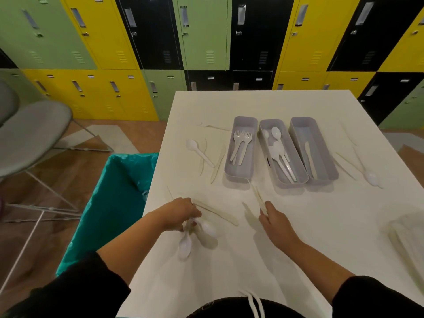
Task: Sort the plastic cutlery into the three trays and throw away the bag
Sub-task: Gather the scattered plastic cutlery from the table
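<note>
Near the table's (286, 249) front edge, my left hand (181, 214) clenches white spoons (185, 244), bowls hanging down. My right hand (273, 220) pinches a cream knife (258, 196) pointing at the three grey trays (241, 175): forks, spoons, knives. More cutlery lies around them; the bag (406, 242) lies right.
</note>
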A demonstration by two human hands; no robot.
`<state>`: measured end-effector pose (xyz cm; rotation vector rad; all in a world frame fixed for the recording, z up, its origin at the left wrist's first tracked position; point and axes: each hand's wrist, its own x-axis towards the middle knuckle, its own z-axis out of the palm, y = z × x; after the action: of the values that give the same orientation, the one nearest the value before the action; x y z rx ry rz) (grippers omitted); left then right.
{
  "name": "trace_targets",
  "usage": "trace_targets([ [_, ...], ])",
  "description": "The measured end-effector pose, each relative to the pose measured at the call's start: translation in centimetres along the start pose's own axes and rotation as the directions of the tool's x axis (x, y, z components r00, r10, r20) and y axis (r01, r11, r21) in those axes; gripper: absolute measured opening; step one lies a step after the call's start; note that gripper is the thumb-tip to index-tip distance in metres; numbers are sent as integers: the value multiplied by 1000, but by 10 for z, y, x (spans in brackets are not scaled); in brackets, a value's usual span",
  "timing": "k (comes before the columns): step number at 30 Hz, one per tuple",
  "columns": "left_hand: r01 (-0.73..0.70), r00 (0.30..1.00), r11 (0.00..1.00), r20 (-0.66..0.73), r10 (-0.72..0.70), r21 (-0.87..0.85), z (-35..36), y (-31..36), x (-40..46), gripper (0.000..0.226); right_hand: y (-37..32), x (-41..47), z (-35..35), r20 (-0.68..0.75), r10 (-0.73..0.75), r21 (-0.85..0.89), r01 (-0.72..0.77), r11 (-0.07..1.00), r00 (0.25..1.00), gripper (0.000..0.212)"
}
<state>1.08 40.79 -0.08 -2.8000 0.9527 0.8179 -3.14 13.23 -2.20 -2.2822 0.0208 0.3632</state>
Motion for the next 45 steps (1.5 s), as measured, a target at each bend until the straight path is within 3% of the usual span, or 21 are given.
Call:
trace_targets([
  [4, -64, 997, 996, -39, 66, 56, 4, -2, 4, 26, -7, 6, 10, -25, 58, 86, -56, 995, 998, 4],
  [9, -124, 980, 992, -160, 121, -9, 2, -2, 8, 24, -11, 4, 17, -33, 96, 108, -92, 990, 995, 9],
  [13, -134, 933, 991, -342, 117, -28, -1, -2, 13, 27, -15, 2, 22, -54, 117, 149, -108, 983, 992, 8],
  [18, -70, 883, 995, -469, 28, -73, 3, 7, 26, 43, -25, -2, 26, -30, 234, 379, -206, 902, 972, 14],
  [22, 25, 896, 991, -437, -82, -134, 4, 17, 37, 30, -29, -6, 25, -21, 309, 515, -255, 818, 951, 14],
  [27, 32, 956, 990, -285, -71, -139, 6, 21, 42, 46, -28, -11, 20, -3, 344, 542, -288, 789, 939, 13],
  [31, 56, 968, 993, -236, -78, -101, 4, 26, 50, 33, -26, -14, 14, 25, 334, 554, -291, 780, 942, 13],
  [34, 87, 975, 993, -197, -102, -82, 2, 31, 51, 36, -23, -14, 10, 52, 337, 568, -306, 764, 940, 14],
  [39, 97, 965, 985, -230, -128, -142, 5, 37, 50, 26, -17, -14, 3, 95, 331, 589, -321, 742, 939, 16],
  [45, 135, 922, 924, -297, -249, -358, -1, 46, 45, 23, -12, -10, -2, 193, 280, 524, -340, 781, 940, 19],
])
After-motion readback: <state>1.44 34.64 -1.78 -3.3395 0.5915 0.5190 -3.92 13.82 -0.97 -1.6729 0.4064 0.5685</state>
